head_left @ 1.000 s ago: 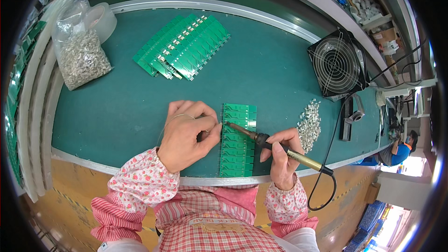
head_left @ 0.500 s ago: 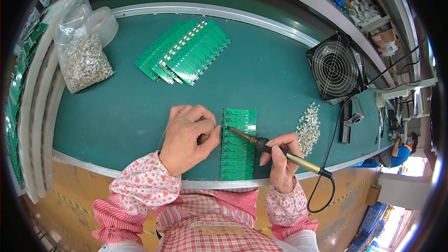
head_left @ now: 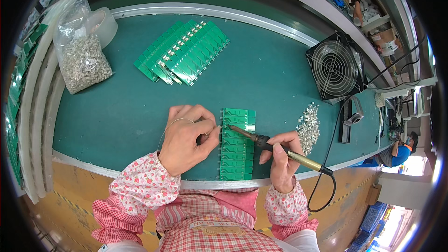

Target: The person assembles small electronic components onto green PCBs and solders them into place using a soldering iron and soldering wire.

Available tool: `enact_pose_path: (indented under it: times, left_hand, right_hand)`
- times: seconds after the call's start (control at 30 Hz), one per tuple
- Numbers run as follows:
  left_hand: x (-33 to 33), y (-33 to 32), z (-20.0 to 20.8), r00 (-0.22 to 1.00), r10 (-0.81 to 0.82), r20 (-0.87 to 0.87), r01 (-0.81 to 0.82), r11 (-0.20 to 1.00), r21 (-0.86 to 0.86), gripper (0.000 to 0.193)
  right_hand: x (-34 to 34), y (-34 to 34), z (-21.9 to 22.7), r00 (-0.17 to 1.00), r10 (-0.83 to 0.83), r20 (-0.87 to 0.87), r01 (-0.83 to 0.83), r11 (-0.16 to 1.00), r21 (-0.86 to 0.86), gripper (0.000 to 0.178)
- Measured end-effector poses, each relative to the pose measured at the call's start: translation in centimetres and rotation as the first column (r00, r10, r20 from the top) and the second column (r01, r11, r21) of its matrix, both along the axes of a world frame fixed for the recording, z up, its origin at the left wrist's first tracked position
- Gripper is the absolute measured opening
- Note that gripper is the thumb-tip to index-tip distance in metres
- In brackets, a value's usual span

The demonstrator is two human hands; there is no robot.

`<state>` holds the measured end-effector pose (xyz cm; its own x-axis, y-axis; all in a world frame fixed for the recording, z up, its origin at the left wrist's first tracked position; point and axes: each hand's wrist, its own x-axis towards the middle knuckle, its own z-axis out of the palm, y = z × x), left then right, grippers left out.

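A green circuit board panel (head_left: 239,158) lies lengthwise at the near edge of the green-topped bench. My right hand (head_left: 283,156) grips a soldering iron (head_left: 302,160) with a black and gold handle; its tip rests at the board's upper left part. At the board's left edge, my left hand (head_left: 190,135) pinches a thin solder wire (head_left: 164,135), which loops over the back of the hand. The wire's end near the iron tip is too small to make out.
Several stacked circuit boards (head_left: 186,51) lie farther back. A bag of small metal parts (head_left: 86,63) and a tape roll (head_left: 105,25) stand at left. Loose metal parts (head_left: 309,128), a black fan (head_left: 336,67) and an iron holder (head_left: 349,120) are at right. People work beyond.
The iron's tip has shifted very slightly on the board. My left hand stays almost still. At the far bench, another person's arm has come farther into view.
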<state>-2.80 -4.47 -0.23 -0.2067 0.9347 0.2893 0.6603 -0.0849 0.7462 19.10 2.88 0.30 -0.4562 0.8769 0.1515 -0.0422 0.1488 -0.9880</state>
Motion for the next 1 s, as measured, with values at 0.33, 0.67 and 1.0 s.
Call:
enact_pose_path:
  times: [0.33, 0.67, 1.0]
  left_hand:
    - [0.13, 0.10, 0.00, 0.999, 0.001, -0.035, -0.001, 1.000, -0.012, 0.024]
    - [0.13, 0.10, -0.03, 0.999, 0.000, -0.049, 0.000, 1.000, -0.012, 0.019]
    - [0.14, 0.05, -0.01, 0.998, -0.004, -0.068, 0.004, 1.000, -0.002, 0.017]
  right_hand:
    - [-0.01, 0.09, 0.02, 0.999, 0.029, 0.023, -0.029, 0.999, -0.024, 0.015]
    - [-0.04, 0.07, -0.04, 0.999, 0.025, 0.023, -0.025, 0.999, -0.020, 0.015]
    - [-0.11, -0.13, 0.15, 1.000, 0.025, 0.016, -0.025, 1.000, -0.014, 0.013]
